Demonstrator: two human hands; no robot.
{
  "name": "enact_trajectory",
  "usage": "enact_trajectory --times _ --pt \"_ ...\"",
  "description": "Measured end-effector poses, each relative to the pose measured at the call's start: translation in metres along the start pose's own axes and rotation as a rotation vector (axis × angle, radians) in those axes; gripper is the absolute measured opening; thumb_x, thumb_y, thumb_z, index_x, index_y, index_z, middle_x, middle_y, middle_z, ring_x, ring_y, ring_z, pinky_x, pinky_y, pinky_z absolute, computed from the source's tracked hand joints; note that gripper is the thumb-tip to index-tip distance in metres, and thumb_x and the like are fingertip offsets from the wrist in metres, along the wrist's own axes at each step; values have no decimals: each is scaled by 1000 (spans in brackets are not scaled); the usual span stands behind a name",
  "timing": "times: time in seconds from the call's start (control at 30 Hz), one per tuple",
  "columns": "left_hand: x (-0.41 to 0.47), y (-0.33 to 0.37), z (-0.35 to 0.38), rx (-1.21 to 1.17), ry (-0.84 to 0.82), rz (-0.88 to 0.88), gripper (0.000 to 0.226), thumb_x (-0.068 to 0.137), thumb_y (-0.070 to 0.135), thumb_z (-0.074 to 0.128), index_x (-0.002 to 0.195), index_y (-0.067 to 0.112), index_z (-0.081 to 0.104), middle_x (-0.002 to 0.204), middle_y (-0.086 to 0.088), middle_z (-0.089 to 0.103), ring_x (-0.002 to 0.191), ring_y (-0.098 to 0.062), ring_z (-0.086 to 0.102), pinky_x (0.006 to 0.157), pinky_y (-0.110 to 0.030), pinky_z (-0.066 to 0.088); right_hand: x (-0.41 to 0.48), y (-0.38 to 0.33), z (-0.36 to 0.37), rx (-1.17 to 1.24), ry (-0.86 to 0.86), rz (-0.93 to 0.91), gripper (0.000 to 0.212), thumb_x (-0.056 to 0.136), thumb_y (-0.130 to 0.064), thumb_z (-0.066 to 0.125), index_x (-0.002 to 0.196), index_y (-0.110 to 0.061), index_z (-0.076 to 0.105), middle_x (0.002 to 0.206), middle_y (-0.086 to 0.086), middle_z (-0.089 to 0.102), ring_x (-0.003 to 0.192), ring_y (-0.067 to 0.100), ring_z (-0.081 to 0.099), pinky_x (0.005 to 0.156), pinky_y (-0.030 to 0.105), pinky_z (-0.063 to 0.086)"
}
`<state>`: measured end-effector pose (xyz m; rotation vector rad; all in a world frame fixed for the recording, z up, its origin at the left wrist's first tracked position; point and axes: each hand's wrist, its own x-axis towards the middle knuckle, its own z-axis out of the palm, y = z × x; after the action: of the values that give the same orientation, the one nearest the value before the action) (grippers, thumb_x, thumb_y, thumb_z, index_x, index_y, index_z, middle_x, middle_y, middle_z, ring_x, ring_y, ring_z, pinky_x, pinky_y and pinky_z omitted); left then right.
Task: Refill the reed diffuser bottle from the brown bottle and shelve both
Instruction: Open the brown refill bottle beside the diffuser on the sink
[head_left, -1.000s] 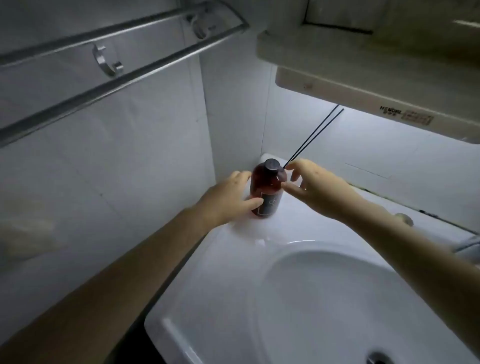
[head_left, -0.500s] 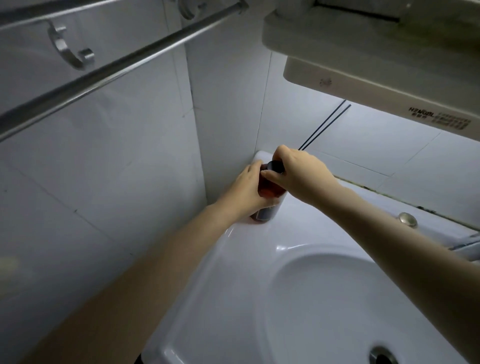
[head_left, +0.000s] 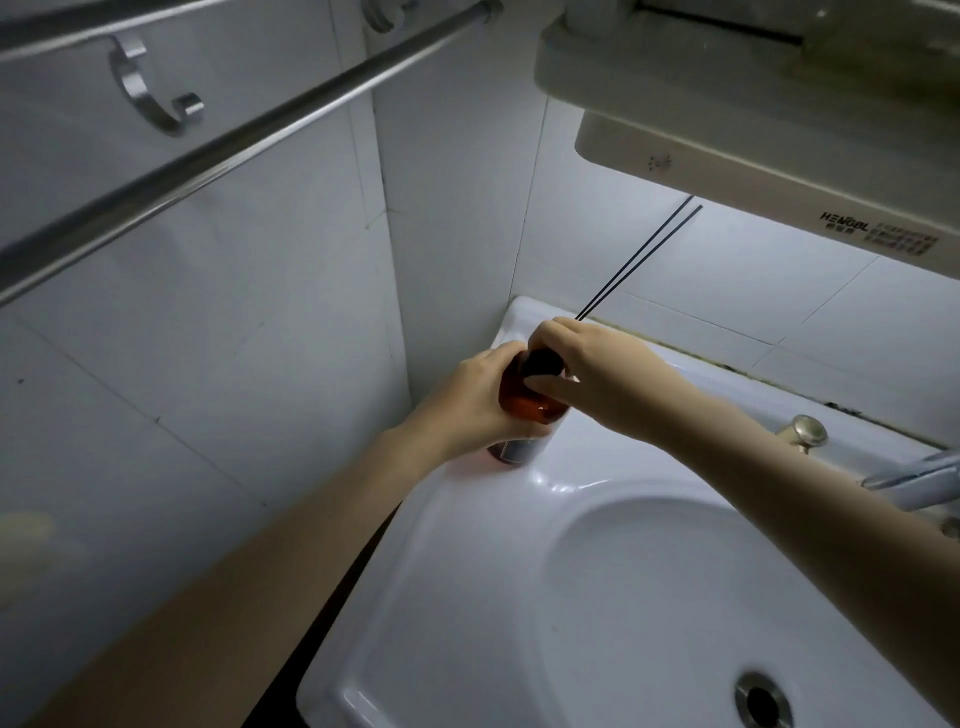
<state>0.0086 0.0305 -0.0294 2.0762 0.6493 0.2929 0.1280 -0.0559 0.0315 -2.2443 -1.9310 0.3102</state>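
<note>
At the far left a towel rail (head_left: 249, 140) is running along the tiled wall, well above the work. Below it the left hand (head_left: 467, 405) is reaching in from the lower left, and its grip is curling round the body of the brown bottle (head_left: 524, 408), clamping it from the left side. The bottle is standing upright on the back-left corner of the sink (head_left: 467, 597), close to where the two walls meet, with its long axis vertical and its cap (head_left: 543, 364) facing up.

The right hand (head_left: 597, 374) is coming over from the right and sitting directly above the bottle. Its thumb and fingers are closing on the cap from above, so this grip is pinching the cap rather than hanging apart. Both hands are touching the same bottle, the left lower, the right on top.

By my reading, the step in hand is unscrewing. The turn would be about that vertical axis, the left hand bracing while the right twists.

Two black reeds (head_left: 641, 257) are rising from behind the right hand, leaning up and right. The diffuser bottle itself is hiding behind that hand, just beyond the brown bottle. Neither is shelved yet.
</note>
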Motion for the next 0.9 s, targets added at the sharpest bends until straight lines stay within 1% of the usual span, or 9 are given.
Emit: enact_trajectory --times 0.1,0.2,0.3,0.43,0.5,0.6,0.73,0.8,0.9 --pt "-11 0 -1 -13 -8 11 52 59 40 74 105 31 51 102 8 63 90 -14 58 73 -24 48 -8 -4 -4 31 -82 -65 30 86 -17 52 116 -18 52 114 5 49 90 24 49 77 42 48" --pt "-22 -1 0 -12 -4 12 59 58 40 75 110 31 50 104 8 63 92 -12 58 74 -19 47 -15 -9 -1 -14 -98 -75 38 86 -27 54 123 -23 45 120 2 46 98 20 44 75 36 46" --pt "-33 -1 -1 6 -13 16 62 58 39 77 112 28 49 109 7 63 94 -13 58 76 -21 48 -20 -14 5 -40 -37 -4 46 86 -42 52 125 -20 40 125 0 46 110 20 44 73 33 41" --pt "-50 0 -1 5 -10 13 60 57 37 78 110 25 51 104 4 65 92 -15 59 79 -31 52 -28 -21 10 -55 -46 -31 36 87 -42 50 114 -19 45 117 1 49 102 19 45 67 29 32" --pt "-58 2 0 11 -1 9 62 56 40 76 111 25 51 105 3 65 92 -15 59 79 -32 52 -33 -25 10 -18 -81 -73 32 88 -34 50 115 -18 46 117 2 49 103 21 47 68 31 36" --pt "-72 4 2 17 19 20 64 55 43 74 112 25 52 104 4 66 91 -14 60 78 -26 51 -42 -33 8 47 -110 -125 34 86 -26 53 118 -21 47 118 2 48 105 23 47 78 35 45" --pt "-86 5 3 31 24 13 66 55 41 75 113 21 51 106 1 66 92 -15 59 79 -29 51 -50 -44 11 -67 -55 -105 35 86 -38 51 115 -19 47 117 2 49 106 23 47 76 33 42" --pt "-93 7 4 30 29 10 64 53 43 73 110 21 52 102 3 66 89 -15 59 76 -27 50 -54 -49 12 -48 -76 -114 31 85 -32 52 113 -17 48 115 3 49 104 23 48 74 33 43" --pt "-101 8 5 21 44 26 62 56 34 79 110 23 52 102 4 65 87 -13 58 75 -23 50 -59 -55 12 15 -148 -167 38 81 -23 56 118 -19 47 119 3 48 106 23 47 81 36 46"
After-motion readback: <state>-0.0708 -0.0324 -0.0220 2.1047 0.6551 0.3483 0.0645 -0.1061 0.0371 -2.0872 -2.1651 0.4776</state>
